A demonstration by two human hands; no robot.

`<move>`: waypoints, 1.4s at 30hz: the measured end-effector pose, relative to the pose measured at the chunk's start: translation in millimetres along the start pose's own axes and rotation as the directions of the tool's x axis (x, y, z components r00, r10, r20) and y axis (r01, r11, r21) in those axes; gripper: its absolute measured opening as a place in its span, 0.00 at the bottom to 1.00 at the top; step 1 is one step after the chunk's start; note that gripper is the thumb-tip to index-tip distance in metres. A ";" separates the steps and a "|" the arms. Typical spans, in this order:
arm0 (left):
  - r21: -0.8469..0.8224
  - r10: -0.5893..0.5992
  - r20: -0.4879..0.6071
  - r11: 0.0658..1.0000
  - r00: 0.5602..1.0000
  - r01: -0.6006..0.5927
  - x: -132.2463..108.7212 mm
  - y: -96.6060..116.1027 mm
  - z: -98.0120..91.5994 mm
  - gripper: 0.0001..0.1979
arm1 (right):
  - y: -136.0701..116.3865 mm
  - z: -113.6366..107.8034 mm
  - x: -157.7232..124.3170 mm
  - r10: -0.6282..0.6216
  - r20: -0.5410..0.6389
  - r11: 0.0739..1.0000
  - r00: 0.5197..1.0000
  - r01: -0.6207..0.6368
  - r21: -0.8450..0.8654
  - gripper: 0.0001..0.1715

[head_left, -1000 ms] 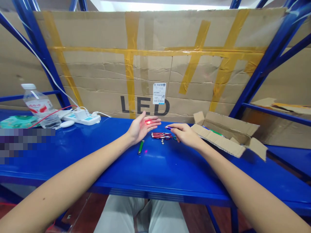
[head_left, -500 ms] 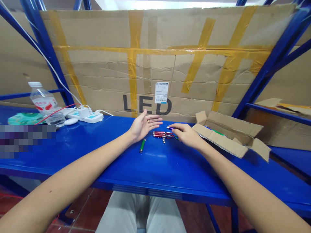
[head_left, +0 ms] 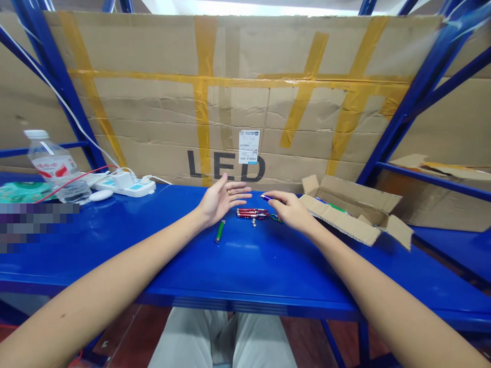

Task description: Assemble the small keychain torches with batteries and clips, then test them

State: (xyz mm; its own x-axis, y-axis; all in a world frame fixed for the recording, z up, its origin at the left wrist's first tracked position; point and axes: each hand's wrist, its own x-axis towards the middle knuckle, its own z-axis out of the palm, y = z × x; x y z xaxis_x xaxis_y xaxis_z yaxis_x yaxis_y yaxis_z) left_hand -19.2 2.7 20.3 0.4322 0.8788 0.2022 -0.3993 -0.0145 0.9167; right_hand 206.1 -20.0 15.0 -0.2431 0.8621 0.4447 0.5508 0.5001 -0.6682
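Observation:
My left hand (head_left: 220, 200) is open above the blue table (head_left: 245, 271), fingers apart and pointing right, with nothing in it. Just below it lies a short green tube (head_left: 220, 231). My right hand (head_left: 289, 208) is closed on a purple pen-like tube (head_left: 267, 197), whose metal tip points left. Red metal tubes (head_left: 251, 213) lie side by side between the two hands. Several small silver button-like pieces (head_left: 253, 223) sit just below them. A dark green cord loop (head_left: 275, 218) lies beside my right hand.
An open cardboard box (head_left: 345, 225) with green and blue items stands at the right. Towards the left are a water bottle (head_left: 57, 168), a power strip (head_left: 134, 188), a white mouse-like object (head_left: 101, 196) and a green packet (head_left: 21, 192). A large carton (head_left: 161, 117) stands behind.
The view has shifted slightly, moving the scene left in the picture. Both hands keep nearly the same pose, and my right hand still holds the purple tube.

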 end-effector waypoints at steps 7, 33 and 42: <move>0.466 0.131 -0.068 0.881 0.989 -0.084 3.1 -4.6 -6.8 0.26 | 7.5 -2.9 2.7 0.001 0.000 0.999 1.000 -0.001 -0.052 0.19; 0.992 0.069 0.011 0.122 0.998 -0.019 11.2 -0.9 -67.0 0.13 | 53.9 41.5 90.9 0.121 0.303 0.933 0.945 -0.004 -0.360 0.12; 0.993 0.061 0.020 0.118 0.998 -0.027 10.9 -0.9 -67.0 0.13 | 47.9 45.9 83.6 0.120 0.325 0.976 0.938 -0.051 -0.213 0.10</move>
State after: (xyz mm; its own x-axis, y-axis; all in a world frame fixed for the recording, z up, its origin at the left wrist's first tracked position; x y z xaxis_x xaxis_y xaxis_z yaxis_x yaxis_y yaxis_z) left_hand -68.3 44.3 -1.4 0.4232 0.8664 0.2650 0.7434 -0.4992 0.4450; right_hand 175.5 79.9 -7.2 -0.4217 0.8954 0.1427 0.7199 0.4263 -0.5478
